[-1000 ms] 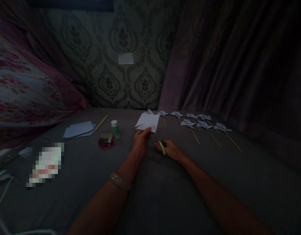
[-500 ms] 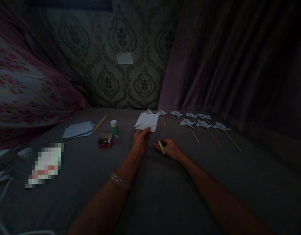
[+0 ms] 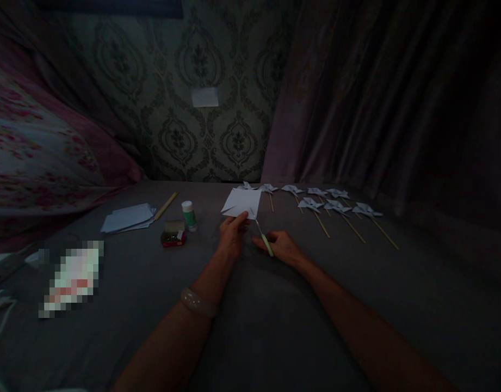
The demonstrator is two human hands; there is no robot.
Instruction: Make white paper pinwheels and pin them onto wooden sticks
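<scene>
Between the thumb and fingers of my left hand (image 3: 231, 234) is a square sheet of white paper (image 3: 242, 200), held above the surface by its near edge. A slit shows at the sheet's left corner. My right hand (image 3: 280, 246) grips a pair of scissors (image 3: 267, 244) by its pale green handles. The metal blades reach the paper's near right corner, just right of my left thumb. Several white paper pinwheels (image 3: 310, 203) on thin wooden sticks lie beyond and to the right of my hands.
On the left are a stack of white paper (image 3: 128, 216), a wooden strip (image 3: 166, 206), a glue stick (image 3: 189, 216) and an open red box (image 3: 172, 238) of small metal pieces. Nearer lie a blurred-out item (image 3: 73, 280) and a white cable (image 3: 1, 326). A patterned wall (image 3: 152, 81) stands behind.
The scissor handles have drawn together and the blades have closed at the paper's corner. My left hand keeps its hold on the sheet. The whole view has shifted slightly.
</scene>
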